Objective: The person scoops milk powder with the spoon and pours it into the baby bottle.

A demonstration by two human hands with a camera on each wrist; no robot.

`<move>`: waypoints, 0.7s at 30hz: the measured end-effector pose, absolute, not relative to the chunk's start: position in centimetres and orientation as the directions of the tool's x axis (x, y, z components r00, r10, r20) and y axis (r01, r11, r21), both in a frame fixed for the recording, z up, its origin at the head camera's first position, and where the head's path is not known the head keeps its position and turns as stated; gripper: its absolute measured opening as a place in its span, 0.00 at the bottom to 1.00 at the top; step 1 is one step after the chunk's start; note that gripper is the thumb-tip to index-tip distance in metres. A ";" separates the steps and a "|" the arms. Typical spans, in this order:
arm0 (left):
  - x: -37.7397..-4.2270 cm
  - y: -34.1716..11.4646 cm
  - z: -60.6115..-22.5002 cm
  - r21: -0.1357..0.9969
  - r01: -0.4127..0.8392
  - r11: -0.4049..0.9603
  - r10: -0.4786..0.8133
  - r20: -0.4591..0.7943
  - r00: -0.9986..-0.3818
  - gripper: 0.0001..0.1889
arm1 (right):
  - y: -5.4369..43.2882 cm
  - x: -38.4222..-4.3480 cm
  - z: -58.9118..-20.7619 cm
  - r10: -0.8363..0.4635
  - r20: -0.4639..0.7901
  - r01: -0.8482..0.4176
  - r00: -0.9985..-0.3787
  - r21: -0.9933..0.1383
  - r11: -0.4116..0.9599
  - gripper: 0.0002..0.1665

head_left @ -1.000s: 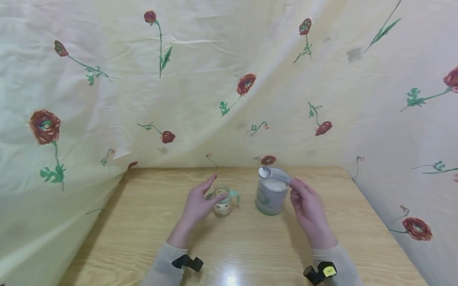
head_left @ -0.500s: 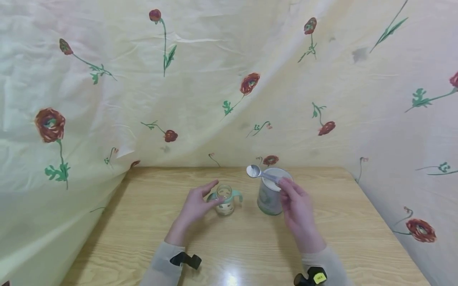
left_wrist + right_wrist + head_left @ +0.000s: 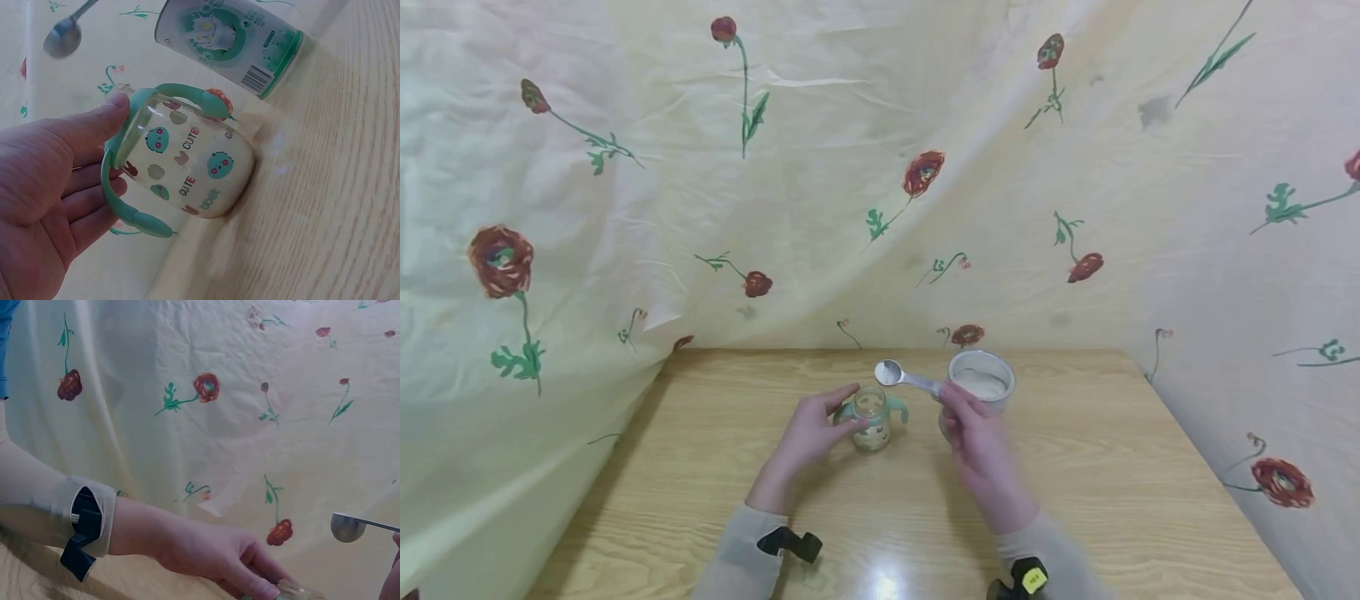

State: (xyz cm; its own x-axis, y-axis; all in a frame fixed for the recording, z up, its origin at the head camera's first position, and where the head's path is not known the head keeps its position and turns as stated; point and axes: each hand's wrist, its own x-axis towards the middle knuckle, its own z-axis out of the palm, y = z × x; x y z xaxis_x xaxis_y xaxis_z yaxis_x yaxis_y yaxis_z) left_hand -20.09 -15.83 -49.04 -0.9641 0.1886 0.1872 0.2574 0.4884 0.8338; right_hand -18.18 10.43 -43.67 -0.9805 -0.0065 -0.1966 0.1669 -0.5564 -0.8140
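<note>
A clear baby bottle (image 3: 874, 437) with teal handles and printed cartoon faces stands upright on the table, uncapped. My left hand (image 3: 808, 429) holds it by the teal collar; in the left wrist view the thumb lies on the collar (image 3: 132, 115) and the fingers curl behind one handle. Between thumb and fingers my right hand (image 3: 988, 462) pinches the handle of a metal spoon (image 3: 889, 372). White powder shows in the spoon's bowl, which is above and just right of the bottle's mouth. Behind the right hand is an open can (image 3: 982, 359) with white powder inside.
All of this stands on a light wooden table (image 3: 715, 467). A pale cloth (image 3: 820, 167) printed with red flowers hangs behind it and along both sides. Each forearm wears a black strap, one of them the left wrist strap (image 3: 788, 543).
My right hand has carried the spoon left, from over the can to close by the bottle's mouth. The left hand stays at the bottle, nearly unmoved.
</note>
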 end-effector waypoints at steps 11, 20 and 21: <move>-20.2 -16.0 -49.1 0.837 0.237 0.493 0.180 0.169 -0.969 0.33 | 8.7 -18.8 -46.2 0.057 -0.179 0.138 -0.982 -0.895 -0.423 0.11; -20.2 -16.0 -49.3 0.840 0.233 0.491 0.180 0.164 -0.970 0.32 | 8.6 -18.8 -46.8 0.113 -0.075 0.047 -0.991 -0.970 -0.238 0.19; -20.3 -16.0 -49.4 0.841 0.232 0.489 0.179 0.164 -0.970 0.32 | 8.6 -18.8 -46.8 0.121 -0.063 0.036 -0.991 -0.976 -0.216 0.19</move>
